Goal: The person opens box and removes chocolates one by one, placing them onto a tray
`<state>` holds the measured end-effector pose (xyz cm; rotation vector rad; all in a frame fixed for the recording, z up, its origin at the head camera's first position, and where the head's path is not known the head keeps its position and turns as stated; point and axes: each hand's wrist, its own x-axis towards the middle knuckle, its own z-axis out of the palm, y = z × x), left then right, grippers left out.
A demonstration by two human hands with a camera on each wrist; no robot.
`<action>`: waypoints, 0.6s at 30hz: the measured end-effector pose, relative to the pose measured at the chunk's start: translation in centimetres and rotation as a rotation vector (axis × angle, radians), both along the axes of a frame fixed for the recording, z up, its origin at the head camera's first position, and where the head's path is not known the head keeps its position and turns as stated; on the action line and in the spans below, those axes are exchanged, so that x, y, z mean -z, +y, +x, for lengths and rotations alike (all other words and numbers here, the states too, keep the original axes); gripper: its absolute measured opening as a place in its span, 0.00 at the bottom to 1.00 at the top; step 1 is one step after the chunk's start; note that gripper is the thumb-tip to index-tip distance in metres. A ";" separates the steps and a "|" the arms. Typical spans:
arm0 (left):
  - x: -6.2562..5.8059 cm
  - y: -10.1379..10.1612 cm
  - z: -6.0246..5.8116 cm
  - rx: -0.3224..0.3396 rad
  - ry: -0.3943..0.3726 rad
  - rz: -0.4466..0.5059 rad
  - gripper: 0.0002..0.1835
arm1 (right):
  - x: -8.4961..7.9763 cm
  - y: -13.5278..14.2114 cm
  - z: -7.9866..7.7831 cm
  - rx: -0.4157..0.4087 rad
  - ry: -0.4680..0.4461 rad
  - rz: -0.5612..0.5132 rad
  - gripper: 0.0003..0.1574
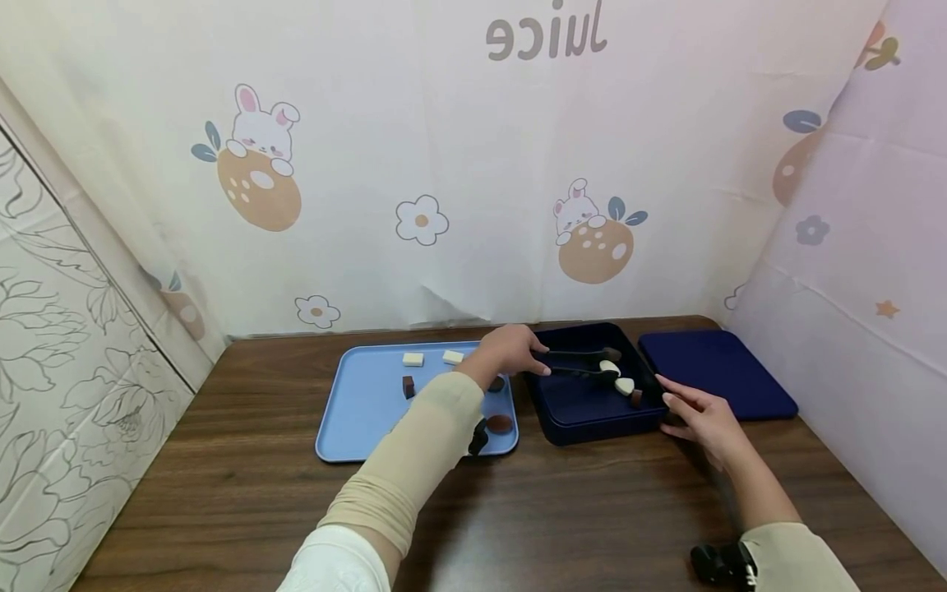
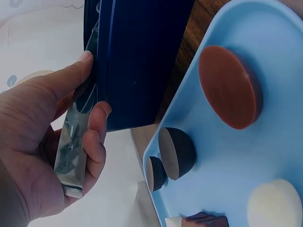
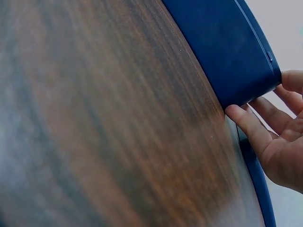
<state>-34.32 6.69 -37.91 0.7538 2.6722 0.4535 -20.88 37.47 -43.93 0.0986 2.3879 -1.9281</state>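
Observation:
My left hand (image 1: 513, 349) grips a pair of metal tongs (image 2: 71, 149) between thumb and curled fingers, reaching over the left wall of a navy box (image 1: 602, 427). The spread dark tips of the tongs lie inside the box, on either side of a white chocolate piece (image 1: 609, 367). Close by in the box are another white piece (image 1: 625, 386) and a small brown chocolate (image 1: 636, 398). At the box's front right corner, my right hand (image 1: 706, 423) holds the wall, thumb at the lower edge and fingers along the right side.
A light blue tray (image 1: 355, 419) on the left carries white blocks (image 1: 413, 359), a dark brown block (image 1: 408, 386), a brown oval chocolate (image 2: 229, 87) and dark domed pieces (image 2: 176, 153). The left forearm crosses over it. A flat navy lid (image 1: 713, 370) lies right of the box.

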 end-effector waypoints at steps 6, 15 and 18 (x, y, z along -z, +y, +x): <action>0.0 0.2 0.2 0.007 -0.002 0.007 0.26 | 0.1 0.0 0.0 -0.003 0.011 0.003 0.38; 0.4 0.2 0.0 0.101 0.079 -0.042 0.23 | 0.1 0.0 0.0 -0.004 0.001 0.017 0.38; 0.3 0.1 0.0 0.107 0.074 -0.042 0.23 | 0.1 -0.1 0.0 -0.004 0.001 0.010 0.38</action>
